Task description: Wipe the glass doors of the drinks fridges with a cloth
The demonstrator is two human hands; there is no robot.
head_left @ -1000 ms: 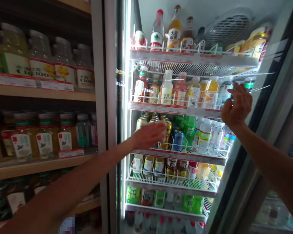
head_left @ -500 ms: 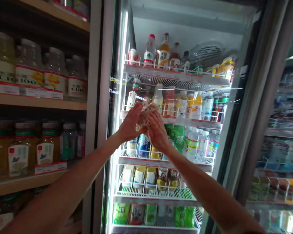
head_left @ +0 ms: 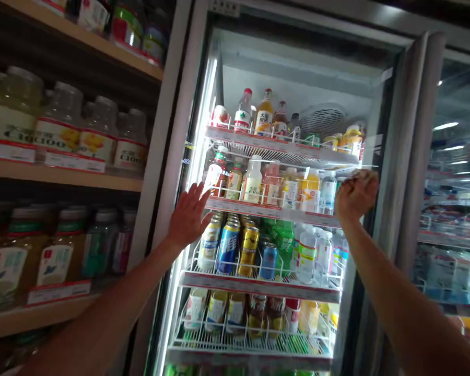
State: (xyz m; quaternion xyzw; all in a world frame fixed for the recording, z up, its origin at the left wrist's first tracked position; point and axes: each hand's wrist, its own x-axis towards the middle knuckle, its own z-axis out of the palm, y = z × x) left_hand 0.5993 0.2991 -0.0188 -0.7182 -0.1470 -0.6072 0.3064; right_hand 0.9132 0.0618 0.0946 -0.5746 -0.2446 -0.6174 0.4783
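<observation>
Here, the right hand (head_left: 354, 202) has its fingers curled round a crumpled cloth (head_left: 361, 176), held up before the glass door (head_left: 297, 86) near its right edge, about level with the second rack (head_left: 266, 210) of bottles (head_left: 253, 180). The left hand (head_left: 188, 216) holds nothing, its fingers spread, by the door's left edge; whether it touches the glass I cannot tell. Cans (head_left: 227, 248) stand below those bottles, inside.

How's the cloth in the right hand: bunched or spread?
Bunched: the cloth shows as a crumpled wad in the right hand, which hides part of it.
</observation>
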